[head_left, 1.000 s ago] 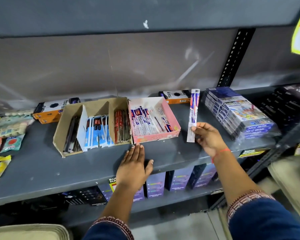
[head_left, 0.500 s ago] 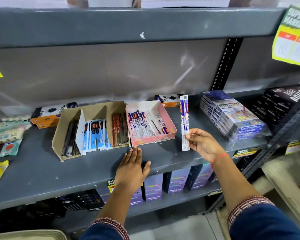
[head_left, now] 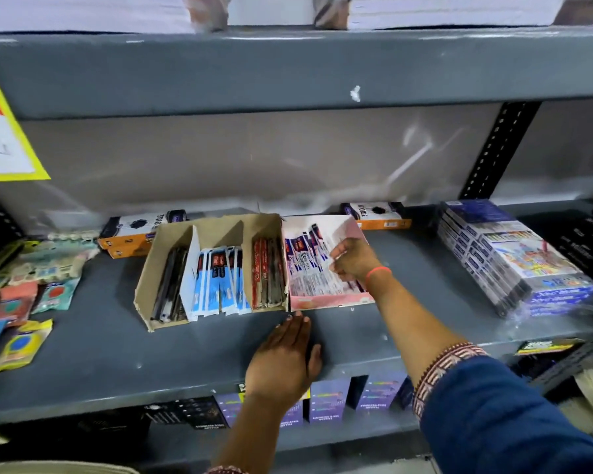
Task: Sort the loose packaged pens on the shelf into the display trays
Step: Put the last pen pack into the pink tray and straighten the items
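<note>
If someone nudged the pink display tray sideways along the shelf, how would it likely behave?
The pink tray looks like thin card holding only flat pen packets, so it is probably light and would slide easily on the smooth grey shelf. Its low walls may flex. It sits against the brown cardboard tray, which would likely shift too if pushed left.

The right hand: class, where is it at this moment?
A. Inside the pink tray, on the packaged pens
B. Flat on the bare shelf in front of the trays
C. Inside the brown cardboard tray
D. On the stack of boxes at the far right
A. The right hand reaches into the pink tray and rests on the packaged pens there; the left hand is the one lying flat on the shelf.
</note>
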`<control>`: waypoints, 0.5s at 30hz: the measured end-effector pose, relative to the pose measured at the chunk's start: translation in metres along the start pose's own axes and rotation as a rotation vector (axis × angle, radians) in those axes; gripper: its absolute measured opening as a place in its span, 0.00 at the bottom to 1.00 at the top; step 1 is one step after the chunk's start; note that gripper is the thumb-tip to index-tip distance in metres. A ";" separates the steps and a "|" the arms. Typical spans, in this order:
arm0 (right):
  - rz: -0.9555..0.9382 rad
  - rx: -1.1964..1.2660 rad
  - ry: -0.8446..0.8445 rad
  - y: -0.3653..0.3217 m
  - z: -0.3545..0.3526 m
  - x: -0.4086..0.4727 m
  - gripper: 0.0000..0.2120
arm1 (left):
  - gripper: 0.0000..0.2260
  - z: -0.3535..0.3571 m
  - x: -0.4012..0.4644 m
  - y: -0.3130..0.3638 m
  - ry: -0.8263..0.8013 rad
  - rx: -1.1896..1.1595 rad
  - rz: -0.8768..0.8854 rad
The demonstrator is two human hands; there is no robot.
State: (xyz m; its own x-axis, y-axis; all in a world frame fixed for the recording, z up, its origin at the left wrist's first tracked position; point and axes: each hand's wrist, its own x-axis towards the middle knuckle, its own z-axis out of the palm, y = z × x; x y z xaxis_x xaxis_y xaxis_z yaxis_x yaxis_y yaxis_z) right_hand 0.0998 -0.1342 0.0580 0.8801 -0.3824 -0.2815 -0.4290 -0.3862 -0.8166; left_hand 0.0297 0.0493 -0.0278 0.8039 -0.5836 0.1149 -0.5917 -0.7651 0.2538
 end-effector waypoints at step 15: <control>0.001 -0.618 0.205 0.000 0.005 0.001 0.14 | 0.22 0.004 0.000 -0.003 0.101 -0.007 0.044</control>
State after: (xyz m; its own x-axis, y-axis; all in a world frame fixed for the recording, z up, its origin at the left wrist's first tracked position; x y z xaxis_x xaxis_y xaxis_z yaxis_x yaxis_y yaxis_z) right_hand 0.1010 -0.1307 0.0551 0.8490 -0.5121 -0.1301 -0.5218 -0.7740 -0.3587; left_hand 0.0316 0.0501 -0.0324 0.7795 -0.5856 0.2225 -0.6262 -0.7376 0.2527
